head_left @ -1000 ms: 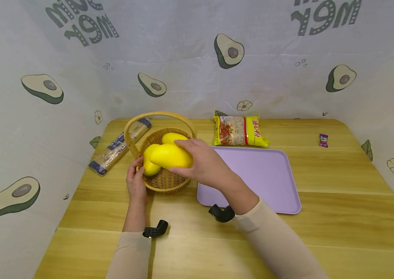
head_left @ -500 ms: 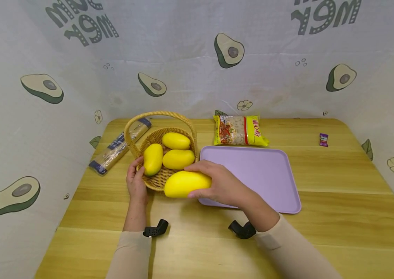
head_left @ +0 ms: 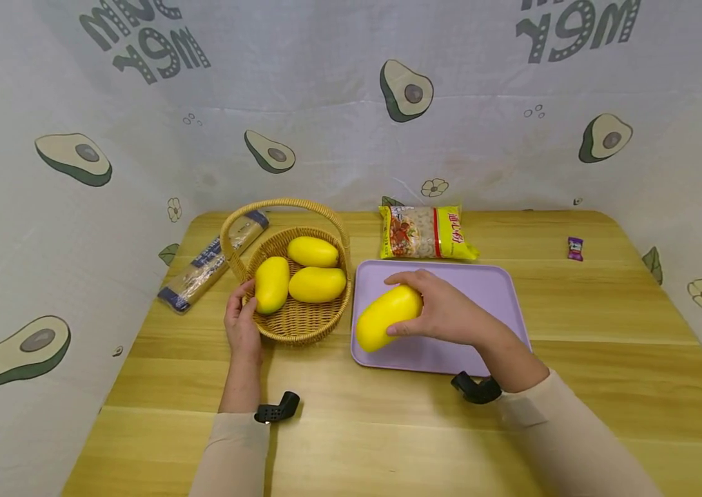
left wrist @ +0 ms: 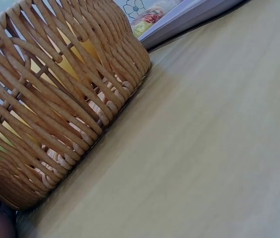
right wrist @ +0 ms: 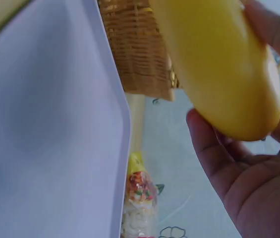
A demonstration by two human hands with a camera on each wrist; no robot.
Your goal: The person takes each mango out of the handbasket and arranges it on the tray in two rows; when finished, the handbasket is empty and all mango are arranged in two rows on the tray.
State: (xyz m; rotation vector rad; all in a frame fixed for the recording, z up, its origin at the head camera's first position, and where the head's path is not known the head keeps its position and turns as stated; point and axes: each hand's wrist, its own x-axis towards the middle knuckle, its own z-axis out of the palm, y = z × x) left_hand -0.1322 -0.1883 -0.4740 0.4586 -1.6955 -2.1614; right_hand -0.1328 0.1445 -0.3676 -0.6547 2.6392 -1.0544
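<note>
My right hand (head_left: 444, 310) grips a yellow mango (head_left: 388, 319) between thumb and fingers, above the left part of a lilac tray (head_left: 487, 283). In the right wrist view the same mango (right wrist: 224, 74) hangs clear over the tray's surface (right wrist: 50, 129). My left hand (head_left: 242, 324) holds the left rim of a wicker basket (head_left: 297, 324), thumb on the inner side. Three mangoes lie in the basket: one at the left (head_left: 273, 284), one at the back (head_left: 313, 252) and one at the right (head_left: 317, 284). The left wrist view shows the basket's woven wall (left wrist: 65, 94) standing on the table.
Behind the tray lies a yellow food packet (head_left: 425, 233). A long blue-and-tan packet (head_left: 208, 266) lies left of the basket, whose arched handle (head_left: 285, 202) stands up. A small purple wrapped candy (head_left: 576, 248) is at the far right of the wooden table (head_left: 611, 331).
My right hand has carried a mango out of the basket, past its front rim and rightward over the tray. My left hand has stayed on the basket.
</note>
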